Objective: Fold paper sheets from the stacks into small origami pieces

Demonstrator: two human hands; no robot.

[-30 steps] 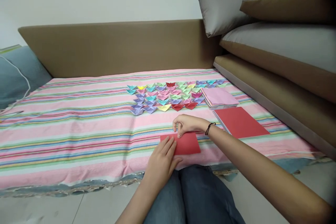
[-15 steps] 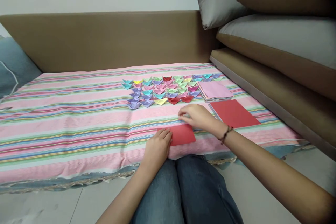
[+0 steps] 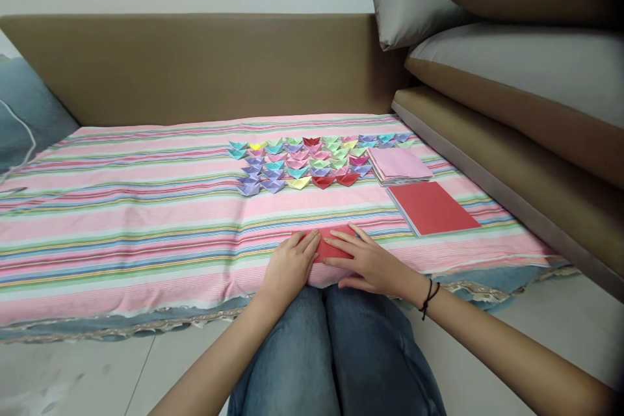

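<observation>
A folded sheet of red paper (image 3: 327, 248) lies on the striped cloth just in front of my knees. My left hand (image 3: 291, 266) rests on its left part, fingers stretched out flat. Over its right part spreads my right hand (image 3: 368, 261), palm down with the fingers apart, hiding much of that side. Behind the sheet stand several rows of small folded paper boats (image 3: 298, 166) in purple, blue, green, pink, yellow and red. To the right is a stack of red square paper (image 3: 436, 208), with a stack of pink paper (image 3: 400, 164) behind it.
The pink striped cloth (image 3: 121, 221) covers the seat up to a brown backrest (image 3: 219, 68). Grey and brown cushions (image 3: 517, 71) are piled along the right side. A white cable (image 3: 22, 127) lies at the far left.
My right hand has come down and toward me, from above the far edge of the red paper onto its right part. My left hand has stayed on the paper.
</observation>
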